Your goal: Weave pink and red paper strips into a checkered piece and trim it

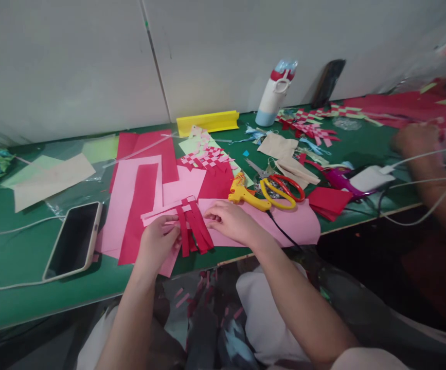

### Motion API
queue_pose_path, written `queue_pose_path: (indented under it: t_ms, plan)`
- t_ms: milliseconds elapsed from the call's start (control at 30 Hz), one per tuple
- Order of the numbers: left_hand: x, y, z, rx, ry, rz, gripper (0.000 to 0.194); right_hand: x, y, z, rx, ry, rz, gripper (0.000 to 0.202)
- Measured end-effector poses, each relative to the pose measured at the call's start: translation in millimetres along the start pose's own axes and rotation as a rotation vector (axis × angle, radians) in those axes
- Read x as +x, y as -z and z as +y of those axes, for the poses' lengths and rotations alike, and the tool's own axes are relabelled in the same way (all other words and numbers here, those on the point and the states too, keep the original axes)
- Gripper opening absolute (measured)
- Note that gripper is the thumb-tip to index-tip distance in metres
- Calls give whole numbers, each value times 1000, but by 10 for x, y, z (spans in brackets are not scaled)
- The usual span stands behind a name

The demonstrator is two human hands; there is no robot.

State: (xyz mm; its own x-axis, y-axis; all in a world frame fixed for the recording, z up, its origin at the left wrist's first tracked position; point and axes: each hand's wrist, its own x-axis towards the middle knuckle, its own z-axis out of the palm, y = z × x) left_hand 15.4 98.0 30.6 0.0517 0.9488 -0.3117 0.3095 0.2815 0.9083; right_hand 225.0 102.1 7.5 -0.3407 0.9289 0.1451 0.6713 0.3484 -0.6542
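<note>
A small piece of woven paper strips (193,226), with red strips crossing pale pink ones, lies at an angle over paper sheets by the table's front edge. My left hand (159,239) is closed on its left side, thumb and fingers pinching the strips. Against the right edge of the piece, my right hand (230,222) has its fingers bent towards the thumb; what they pinch is too small to make out. Loose red strip ends hang towards me. Beneath the weave are a red paper sheet (140,210) and a pink paper sheet (110,226).
Right of my hands lie a yellow glue gun (248,198) and scissors (284,191). Behind them are finished-looking woven pieces (211,158) and a bottle (272,97). A phone (74,239) lies left with a cable. Another person's arm (431,169) reaches in at right.
</note>
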Motion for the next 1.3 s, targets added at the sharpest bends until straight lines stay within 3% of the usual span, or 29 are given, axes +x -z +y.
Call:
queue_pose_path:
  t_ms: [100, 233, 700, 1033, 1233, 1300]
  plan:
    - [-3, -25, 57, -206, 54, -90, 46, 2, -14, 9, 9, 4, -1, 15]
    - [-4, -9, 87, -315, 121, -130, 51, 6, -11, 8, 0, 13, -18, 22]
    - [27, 57, 12, -552, 161, -214, 33, -6, -38, 15, 50, -24, 5, 22]
    - [37, 42, -5, -575, 167, -213, 27, -1, -67, -96, 32, -74, 77, 18]
    - [-26, 69, 34, -511, 161, -149, 34, 9, -102, -121, -35, -103, 111, 15]
    - [-65, 88, 21, -445, 140, -72, 33, 13, -102, -119, -41, -101, 107, 16]
